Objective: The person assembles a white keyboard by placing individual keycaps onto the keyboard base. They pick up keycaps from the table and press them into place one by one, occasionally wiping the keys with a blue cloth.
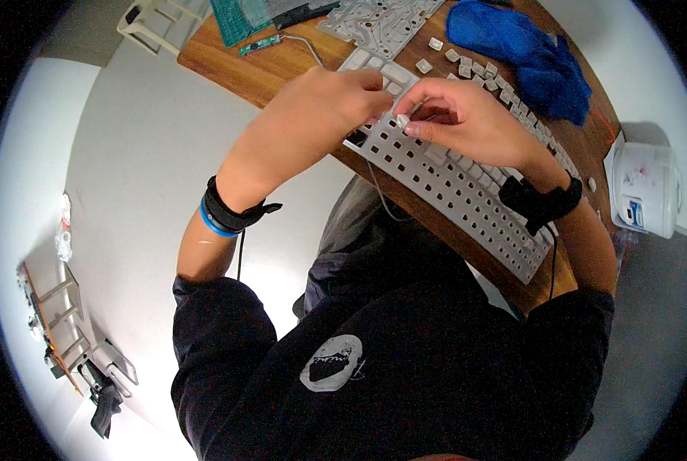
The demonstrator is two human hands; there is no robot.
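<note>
Right hand [466, 115] fingers pinched on small white keycap [402, 121]; left hand [336, 96] fingertips together on grey keyless keyboard frame [466, 192], near wooden table's edge [282, 81].

- Keyboard frame [466, 192]: pale grey, gridded with dark square holes.
- Loose keycaps [478, 71]: off-white.
- Cloth [528, 58]: bright blue.
- Surface [236, 61]: brown wood grain.
- Cutting mat [236, 19]: green, gridded.

keycap [402, 121] mostly hidden by fingers [416, 127]; keyboard frame [466, 192] partly under hands.

Both hands [405, 107] over keyboard frame [466, 192]
</note>
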